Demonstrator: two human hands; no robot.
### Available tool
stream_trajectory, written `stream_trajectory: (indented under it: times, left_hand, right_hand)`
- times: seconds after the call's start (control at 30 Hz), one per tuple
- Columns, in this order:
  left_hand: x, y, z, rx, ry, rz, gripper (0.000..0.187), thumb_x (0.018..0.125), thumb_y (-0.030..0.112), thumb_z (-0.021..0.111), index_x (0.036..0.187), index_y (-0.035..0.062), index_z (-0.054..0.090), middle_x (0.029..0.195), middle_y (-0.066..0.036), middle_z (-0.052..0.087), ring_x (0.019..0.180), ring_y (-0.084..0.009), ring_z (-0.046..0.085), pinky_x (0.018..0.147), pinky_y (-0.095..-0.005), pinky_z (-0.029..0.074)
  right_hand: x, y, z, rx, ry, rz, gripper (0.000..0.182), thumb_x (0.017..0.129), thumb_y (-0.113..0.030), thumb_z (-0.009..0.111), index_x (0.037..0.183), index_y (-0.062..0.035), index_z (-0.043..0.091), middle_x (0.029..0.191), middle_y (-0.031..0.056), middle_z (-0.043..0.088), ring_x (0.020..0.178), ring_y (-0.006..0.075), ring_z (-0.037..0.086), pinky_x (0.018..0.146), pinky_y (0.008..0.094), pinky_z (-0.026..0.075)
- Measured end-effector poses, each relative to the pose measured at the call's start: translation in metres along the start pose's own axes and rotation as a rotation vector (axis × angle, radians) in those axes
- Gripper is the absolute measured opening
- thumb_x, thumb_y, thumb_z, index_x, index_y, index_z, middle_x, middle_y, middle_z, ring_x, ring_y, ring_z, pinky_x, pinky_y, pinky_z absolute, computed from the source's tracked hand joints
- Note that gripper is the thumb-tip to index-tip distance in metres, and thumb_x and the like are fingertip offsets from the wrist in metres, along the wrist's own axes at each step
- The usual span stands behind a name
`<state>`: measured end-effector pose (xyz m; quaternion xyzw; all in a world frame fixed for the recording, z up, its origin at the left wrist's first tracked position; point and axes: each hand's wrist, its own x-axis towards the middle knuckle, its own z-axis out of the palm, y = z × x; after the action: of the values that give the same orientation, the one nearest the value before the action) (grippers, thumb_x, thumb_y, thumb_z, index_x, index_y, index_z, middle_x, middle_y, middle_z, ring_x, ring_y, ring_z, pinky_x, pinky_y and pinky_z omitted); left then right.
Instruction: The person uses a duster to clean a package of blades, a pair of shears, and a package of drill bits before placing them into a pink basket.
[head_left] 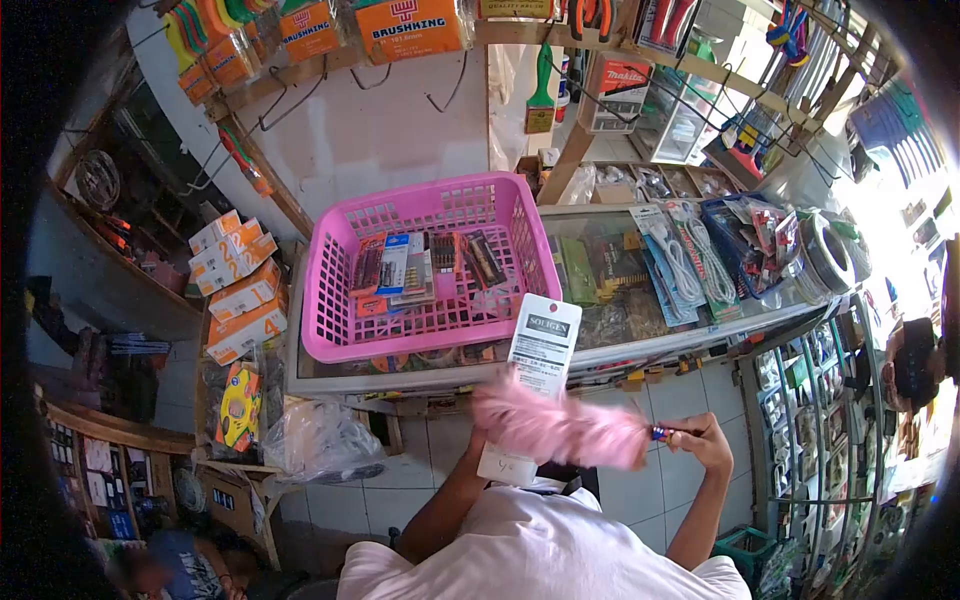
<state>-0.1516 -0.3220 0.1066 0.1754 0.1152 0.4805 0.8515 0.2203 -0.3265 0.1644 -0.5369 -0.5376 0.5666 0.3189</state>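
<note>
My right hand point(702, 441) is closed around the dark handle of a fluffy pink duster point(560, 418), which lies sideways in front of my chest and is blurred by motion. Behind the duster stands a long white card point(545, 345) printed "SOLIGEN", its lower end showing below the pink fibres. My left hand point(479, 442) is at the card's left edge and appears to hold it up, though the duster covers most of its fingers. Just beyond, a pink plastic basket point(335, 270) holds several small carded packs point(405, 270).
The basket rests on a glass display counter point(420, 372). To its right lie packaged white cables point(680, 265) and a blue tray point(750, 250). Orange-and-white boxes point(240, 290) are stacked left. Wire hooks and brush packs point(410, 28) hang overhead. Another person point(185, 565) is at lower left.
</note>
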Motion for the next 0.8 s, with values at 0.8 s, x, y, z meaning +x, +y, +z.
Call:
stream_trajectory:
  times: [0.8]
  left_hand:
    - [0.013,-0.009,-0.013,0.038,0.036,0.033,0.073,0.098,0.056,0.045,0.146,0.0013,0.037,0.132,-0.019,0.055,0.116,-0.0324,0.058,0.099,-0.0435,0.048]
  right_hand:
    - [-0.022,0.01,-0.01,0.038,-0.001,-0.018,0.04,0.082,-0.027,0.076,0.103,0.0071,0.073,0.065,0.0084,0.065,0.049,0.0065,0.048,0.044,0.022,0.031]
